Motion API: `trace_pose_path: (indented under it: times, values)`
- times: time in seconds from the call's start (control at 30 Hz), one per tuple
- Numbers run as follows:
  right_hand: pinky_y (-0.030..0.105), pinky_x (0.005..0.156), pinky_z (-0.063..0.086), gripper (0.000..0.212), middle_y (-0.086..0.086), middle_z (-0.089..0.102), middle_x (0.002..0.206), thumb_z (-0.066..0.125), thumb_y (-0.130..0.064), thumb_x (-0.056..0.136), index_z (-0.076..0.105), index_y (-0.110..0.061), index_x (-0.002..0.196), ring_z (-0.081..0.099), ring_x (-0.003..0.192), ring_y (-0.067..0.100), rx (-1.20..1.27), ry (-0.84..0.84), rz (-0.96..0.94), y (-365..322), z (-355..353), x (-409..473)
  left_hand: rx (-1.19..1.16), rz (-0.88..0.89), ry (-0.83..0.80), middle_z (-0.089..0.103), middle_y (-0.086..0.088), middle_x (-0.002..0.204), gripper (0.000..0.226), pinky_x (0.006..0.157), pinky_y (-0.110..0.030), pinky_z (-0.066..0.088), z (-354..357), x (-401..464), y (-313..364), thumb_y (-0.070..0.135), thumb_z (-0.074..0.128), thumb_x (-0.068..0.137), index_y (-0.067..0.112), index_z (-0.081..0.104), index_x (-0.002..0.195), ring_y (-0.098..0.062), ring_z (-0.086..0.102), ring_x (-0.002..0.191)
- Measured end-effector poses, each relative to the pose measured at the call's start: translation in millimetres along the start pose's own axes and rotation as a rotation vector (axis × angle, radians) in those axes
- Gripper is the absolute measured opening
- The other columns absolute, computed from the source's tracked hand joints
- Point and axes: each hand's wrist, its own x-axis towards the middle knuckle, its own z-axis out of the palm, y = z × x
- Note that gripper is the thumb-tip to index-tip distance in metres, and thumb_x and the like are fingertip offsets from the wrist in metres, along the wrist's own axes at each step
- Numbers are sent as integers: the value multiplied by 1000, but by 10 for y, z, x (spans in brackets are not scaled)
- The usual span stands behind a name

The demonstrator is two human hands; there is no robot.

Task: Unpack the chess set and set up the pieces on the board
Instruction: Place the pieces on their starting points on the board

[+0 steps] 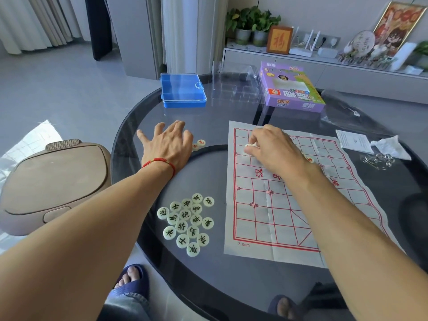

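- Your right hand (271,149) pinches a pale piece (249,145) at the board (278,218)'s far-left corner; centre it on a crossing.
- Your left hand (169,144) lies spread, holding nothing, beside the red-marked pieces (199,144).

A round dark glass surface (129,140) stands on a pale grey tiled floor (76,89). Behind it, along the far wall, runs a low grey cabinet (347,70) carrying two potted plants (252,24), a framed red character (279,40) and a leaning picture (398,22). Left of the cabinet hang pale curtains (34,19). Daylight brightens the floor. A beige lidded bin (53,181) sits left of the surface.
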Motion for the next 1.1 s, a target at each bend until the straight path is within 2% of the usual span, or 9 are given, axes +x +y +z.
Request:
trace_pose_path:
  times: [0.13, 0.27, 0.4, 0.5, 0.67, 0.8, 0.93, 1.03, 1.1]
  values:
    - [42, 93, 50, 31, 6, 60, 121, 64, -33, 99, 67, -16, 124, 56, 113, 26, 16, 106, -235, -284, 92, 62, -31, -6, -6, 41, 6, 155, 59, 114, -71, -2, -22, -17, 6, 42, 8, 98, 27, 38, 146, -22, 22, 149]
    - [42, 97, 47, 35, 1, 61, 126, 67, -30, 97, 64, -26, 132, 54, 118, 24, 165, -12, -383, -647, 206, 241, -52, -19, -13, 48, 6, 147, 50, 114, -69, 0, -70, -52, 32, 38, 9, 99, 25, 46, 130, -21, 23, 147]
    - [35, 85, 46, 20, 6, 60, 108, 64, -27, 99, 72, -18, 115, 59, 104, 27, 166, -67, -410, -722, 314, 345, -48, -24, -19, 49, 5, 147, 50, 114, -68, 1, -71, -50, 47, 39, 10, 100, 25, 46, 131, -20, 24, 147]
    - [34, 81, 45, 17, 7, 59, 105, 64, -26, 100, 71, -13, 109, 60, 98, 29, 154, -47, -409, -734, 325, 328, -39, -24, -8, 48, 5, 148, 52, 115, -68, 0, -68, -40, 33, 41, 9, 100, 26, 45, 135, -20, 24, 148]
    - [37, 84, 49, 21, 8, 61, 105, 62, -29, 100, 70, -10, 106, 60, 96, 26, 252, 75, -254, -293, 121, 207, -30, -10, -1, 49, 5, 148, 54, 115, -68, 1, -55, -53, 38, 42, 9, 99, 27, 46, 135, -21, 26, 147]
    - [33, 79, 46, 20, 7, 61, 108, 64, -27, 100, 69, -10, 109, 61, 98, 23, 143, 132, -11, 607, -122, 19, -5, -1, -2, 48, 7, 148, 55, 114, -70, 2, -40, -51, 32, 44, 9, 98, 28, 45, 137, -21, 26, 147]
    - [35, 77, 47, 19, 7, 64, 108, 66, -28, 99, 70, -12, 108, 61, 99, 25, 55, 152, 192, 1235, -213, -112, 6, -2, -2, 46, 7, 149, 54, 114, -70, 3, -46, -49, 32, 43, 10, 99, 28, 45, 137, -22, 26, 147]
    - [34, 76, 44, 20, 6, 67, 108, 69, -32, 96, 73, -14, 104, 59, 94, 22, 80, 60, 207, 1341, -220, -125, -1, -4, -6, 46, 7, 150, 55, 114, -70, 2, -43, -46, 28, 44, 10, 98, 29, 44, 138, -22, 26, 146]
    - [34, 78, 44, 21, 8, 67, 109, 64, -29, 99, 73, -12, 108, 58, 94, 21, 79, 64, 179, 1320, -242, -170, -8, -6, -13, 46, 7, 151, 55, 114, -70, 2, -43, -43, 22, 45, 10, 98, 30, 44, 138, -22, 27, 146]
